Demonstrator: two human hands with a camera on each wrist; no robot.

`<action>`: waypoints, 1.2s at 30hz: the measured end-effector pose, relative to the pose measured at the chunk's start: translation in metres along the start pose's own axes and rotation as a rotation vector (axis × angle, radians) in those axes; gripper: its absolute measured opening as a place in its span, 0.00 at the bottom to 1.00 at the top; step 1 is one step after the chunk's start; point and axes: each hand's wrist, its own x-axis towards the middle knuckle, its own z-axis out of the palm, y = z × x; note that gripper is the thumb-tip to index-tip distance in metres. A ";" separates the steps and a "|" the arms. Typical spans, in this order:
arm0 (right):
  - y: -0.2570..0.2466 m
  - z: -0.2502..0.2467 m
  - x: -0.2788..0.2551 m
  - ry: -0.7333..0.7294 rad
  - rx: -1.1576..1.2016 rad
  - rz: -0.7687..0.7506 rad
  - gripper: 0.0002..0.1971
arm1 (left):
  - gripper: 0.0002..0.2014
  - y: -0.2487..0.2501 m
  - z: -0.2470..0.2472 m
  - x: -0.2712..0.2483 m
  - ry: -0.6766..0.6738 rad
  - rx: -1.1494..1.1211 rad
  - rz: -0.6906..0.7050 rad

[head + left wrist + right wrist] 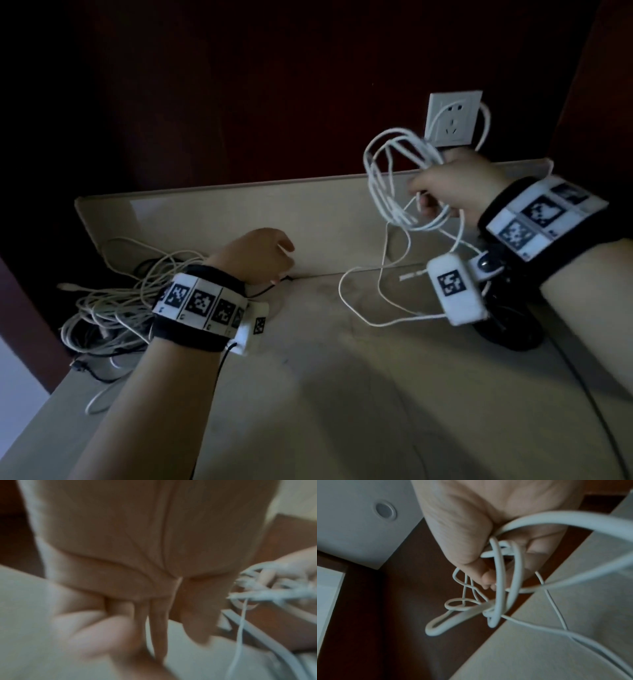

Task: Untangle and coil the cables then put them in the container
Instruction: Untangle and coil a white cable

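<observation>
A: Biggest first: the table (342, 394), beige, with a raised back edge.

B: Then?

A: The cable pile (113, 308) at its left end, tangled, just behind your left wrist.

B: And your right hand (455, 192)?

A: Fingers curled tight round the white cable (394, 178), loops bunched and held above the table by the wall socket (452, 118), loose end trailing down.

B: Left hand (257, 255)?

A: Low by the back edge. Too blurred; can't tell the fingers.
</observation>
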 end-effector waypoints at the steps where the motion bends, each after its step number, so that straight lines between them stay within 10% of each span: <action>1: 0.004 0.011 -0.003 -0.035 0.008 -0.018 0.06 | 0.10 0.004 0.001 0.000 0.044 -0.050 0.032; 9: 0.002 0.096 -0.021 -0.361 0.066 -0.138 0.11 | 0.22 0.029 0.008 -0.002 0.112 -0.474 0.084; 19: -0.023 0.096 -0.025 -0.465 -0.587 -0.247 0.21 | 0.08 -0.004 -0.009 0.004 0.337 -0.656 -0.129; 26: -0.033 0.107 -0.046 -0.642 -0.543 -0.374 0.07 | 0.11 0.001 -0.009 0.010 0.313 -0.605 -0.138; 36: 0.018 0.162 -0.049 -0.807 -0.915 -0.444 0.14 | 0.14 0.013 -0.025 -0.011 0.385 -0.468 -0.001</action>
